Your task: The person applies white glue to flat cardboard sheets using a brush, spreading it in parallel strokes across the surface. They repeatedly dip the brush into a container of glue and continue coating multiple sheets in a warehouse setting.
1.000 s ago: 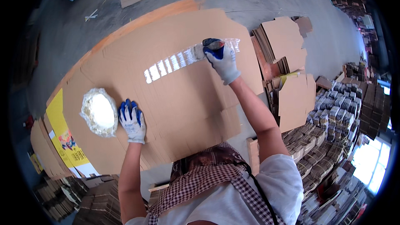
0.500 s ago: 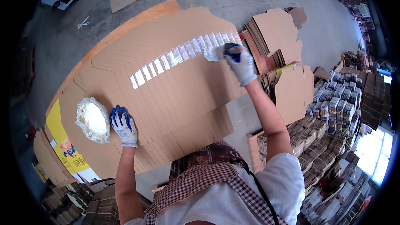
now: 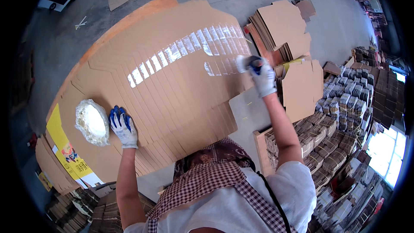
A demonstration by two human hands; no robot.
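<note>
Right hand curled round one brush; left hand laid flat, fingers slightly apart.
Both hands wear whitish gloves, blue over the fingers; the brush, blurred, has its pale end at the right side of the fanned brown cardboard sheets, whose overlapping edges are too many to count surely. The left palm rests on them just beside one roundish bowl of white paste, edged with crinkled clear film. Glossy white strokes form ribbed bars across the sheets; farther right lie two piles of cut cardboard.
</note>
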